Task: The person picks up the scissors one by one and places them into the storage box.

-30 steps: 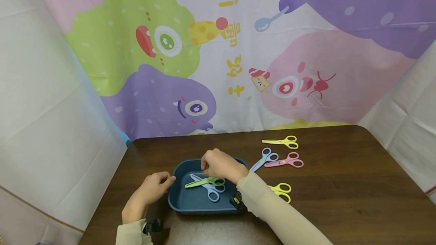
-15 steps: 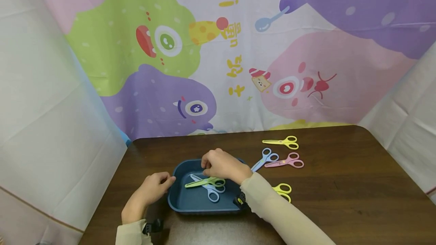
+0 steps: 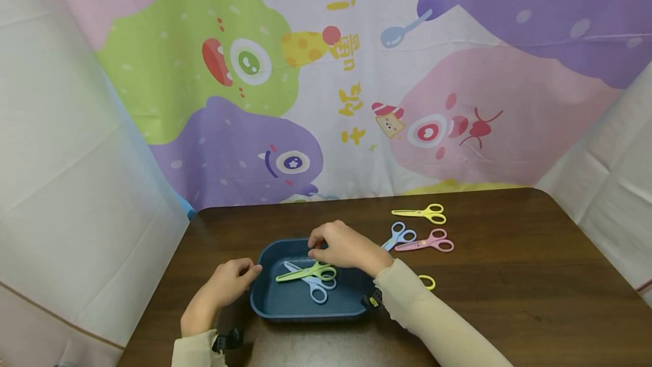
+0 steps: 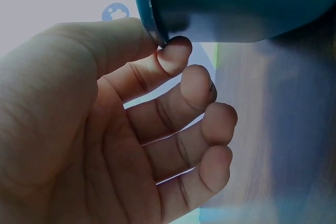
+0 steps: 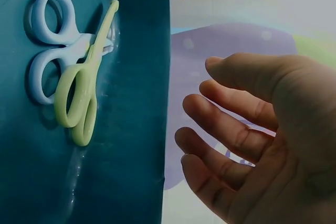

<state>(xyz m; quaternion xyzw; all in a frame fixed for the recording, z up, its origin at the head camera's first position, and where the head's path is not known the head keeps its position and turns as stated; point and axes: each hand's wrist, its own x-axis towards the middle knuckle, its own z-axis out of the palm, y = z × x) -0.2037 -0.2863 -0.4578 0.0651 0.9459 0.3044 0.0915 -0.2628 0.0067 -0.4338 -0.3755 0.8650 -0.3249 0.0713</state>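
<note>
My left hand (image 3: 224,287) pinches the left rim of a dark blue tray (image 3: 285,307) between thumb and index finger; in the left wrist view the other fingers are loosely bent beneath. Inside the tray, green scissors (image 3: 300,273) lie across light blue scissors (image 3: 318,293). Above the tray's far right part hovers my right hand (image 3: 343,245), its fingers loosely bent and apart. The right wrist view shows nothing between the fingers of this right hand (image 5: 262,124).
Right of the tray lie yellow scissors (image 3: 420,213), blue scissors (image 3: 399,235) and pink scissors (image 3: 430,240). A yellow scissor handle (image 3: 429,282) shows past my right sleeve, which hides the rest. A patterned cloth (image 3: 356,169) hangs behind the table (image 3: 535,276).
My right hand has shifted slightly to the right, and its sleeve now covers more of the nearer yellow scissors. The left hand, the tray and the scissors inside stay in place.
</note>
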